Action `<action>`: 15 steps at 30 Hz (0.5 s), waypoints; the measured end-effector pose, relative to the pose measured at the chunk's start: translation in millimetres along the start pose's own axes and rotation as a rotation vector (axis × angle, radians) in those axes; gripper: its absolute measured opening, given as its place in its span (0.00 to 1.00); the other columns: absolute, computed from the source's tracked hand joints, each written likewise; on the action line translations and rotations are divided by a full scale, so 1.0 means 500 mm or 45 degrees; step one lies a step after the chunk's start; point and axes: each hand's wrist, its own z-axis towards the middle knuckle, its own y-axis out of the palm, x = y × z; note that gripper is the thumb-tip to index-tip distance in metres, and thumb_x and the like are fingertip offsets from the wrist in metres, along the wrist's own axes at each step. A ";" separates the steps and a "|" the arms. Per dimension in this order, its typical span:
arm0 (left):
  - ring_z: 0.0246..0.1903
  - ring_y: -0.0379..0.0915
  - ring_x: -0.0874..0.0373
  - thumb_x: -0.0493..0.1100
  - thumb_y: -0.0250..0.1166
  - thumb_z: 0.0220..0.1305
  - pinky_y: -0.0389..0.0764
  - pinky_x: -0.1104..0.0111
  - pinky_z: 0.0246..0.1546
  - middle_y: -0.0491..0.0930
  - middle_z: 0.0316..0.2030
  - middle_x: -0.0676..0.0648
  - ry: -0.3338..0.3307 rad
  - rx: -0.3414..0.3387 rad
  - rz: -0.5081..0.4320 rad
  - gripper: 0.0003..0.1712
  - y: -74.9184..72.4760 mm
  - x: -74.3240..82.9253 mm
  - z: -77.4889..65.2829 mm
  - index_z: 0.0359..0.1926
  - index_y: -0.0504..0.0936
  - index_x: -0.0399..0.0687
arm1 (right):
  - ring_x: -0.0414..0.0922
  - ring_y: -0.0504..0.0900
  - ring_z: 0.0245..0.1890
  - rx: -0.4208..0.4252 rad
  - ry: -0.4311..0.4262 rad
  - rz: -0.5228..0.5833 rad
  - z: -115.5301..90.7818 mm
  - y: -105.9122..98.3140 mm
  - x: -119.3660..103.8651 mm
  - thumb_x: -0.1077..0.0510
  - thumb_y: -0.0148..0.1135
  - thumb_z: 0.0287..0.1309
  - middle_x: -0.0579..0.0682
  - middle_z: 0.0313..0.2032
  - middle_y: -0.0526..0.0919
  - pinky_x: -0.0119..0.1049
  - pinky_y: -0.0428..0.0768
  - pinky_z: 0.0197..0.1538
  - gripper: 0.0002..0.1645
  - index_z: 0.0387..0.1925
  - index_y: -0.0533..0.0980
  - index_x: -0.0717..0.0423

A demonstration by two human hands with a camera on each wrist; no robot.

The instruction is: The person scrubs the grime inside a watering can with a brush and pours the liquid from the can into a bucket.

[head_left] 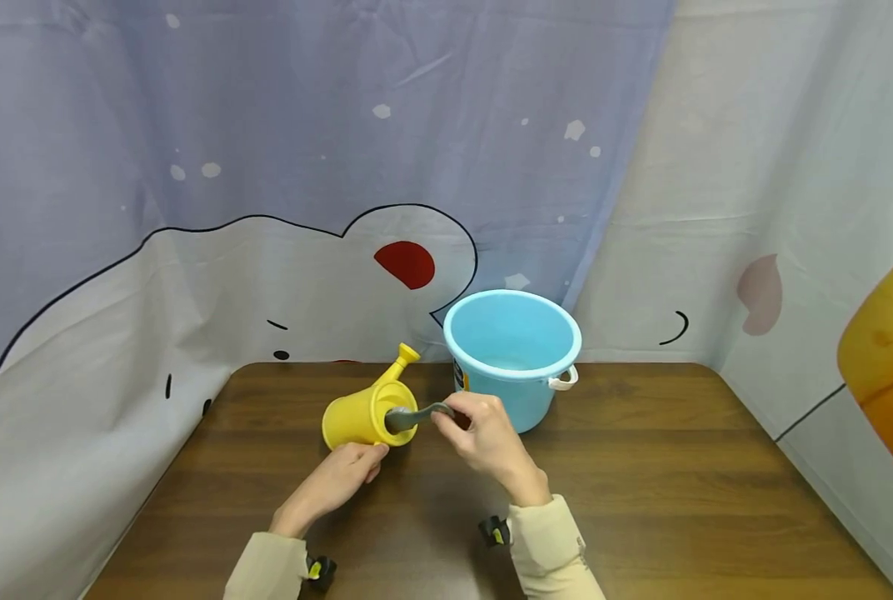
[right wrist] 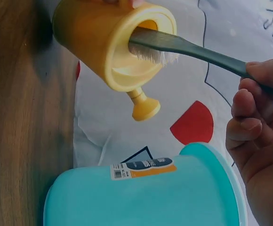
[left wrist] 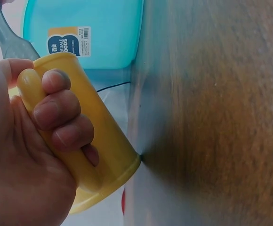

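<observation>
A yellow watering can (head_left: 351,419) is tilted with its mouth toward the right hand, its base edge close over the table. My left hand (head_left: 341,477) grips its handle (left wrist: 33,89), fingers curled round it in the left wrist view. Between thumb and fingers, my right hand (head_left: 486,435) holds the handle of a grey-green scrub brush (right wrist: 188,48). The brush head, with white bristles (right wrist: 157,57), reaches into the can's mouth; part of it is hidden inside. The can's spout (head_left: 399,363) points up and away in the head view.
Behind the right hand stands a light blue bucket (head_left: 525,398) with a white handle fitting (head_left: 564,380) and a label (right wrist: 143,168). The wooden table (head_left: 679,483) ends at a printed curtain (head_left: 304,125) at the back and sides.
</observation>
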 end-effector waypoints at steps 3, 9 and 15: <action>0.15 0.56 0.65 0.63 0.41 0.76 0.62 0.70 0.22 0.63 0.14 0.58 -0.001 0.000 0.011 0.34 0.001 0.001 0.001 0.17 0.71 0.50 | 0.34 0.65 0.19 0.028 0.042 0.000 -0.002 -0.012 0.005 0.64 0.68 0.55 0.38 0.20 0.68 0.27 0.64 0.23 0.12 0.21 0.75 0.49; 0.15 0.56 0.65 0.64 0.41 0.75 0.62 0.70 0.21 0.63 0.14 0.58 -0.015 0.006 0.022 0.35 0.003 0.001 0.001 0.17 0.72 0.50 | 0.33 0.63 0.18 0.057 0.123 0.029 -0.003 -0.030 0.008 0.63 0.68 0.56 0.38 0.20 0.68 0.28 0.63 0.21 0.12 0.22 0.75 0.49; 0.15 0.57 0.65 0.63 0.42 0.76 0.62 0.70 0.22 0.64 0.14 0.58 -0.022 0.012 0.009 0.35 0.001 0.002 0.000 0.17 0.73 0.48 | 0.35 0.64 0.18 0.095 0.164 0.092 -0.002 -0.040 0.008 0.63 0.68 0.57 0.37 0.20 0.70 0.30 0.64 0.21 0.11 0.24 0.77 0.47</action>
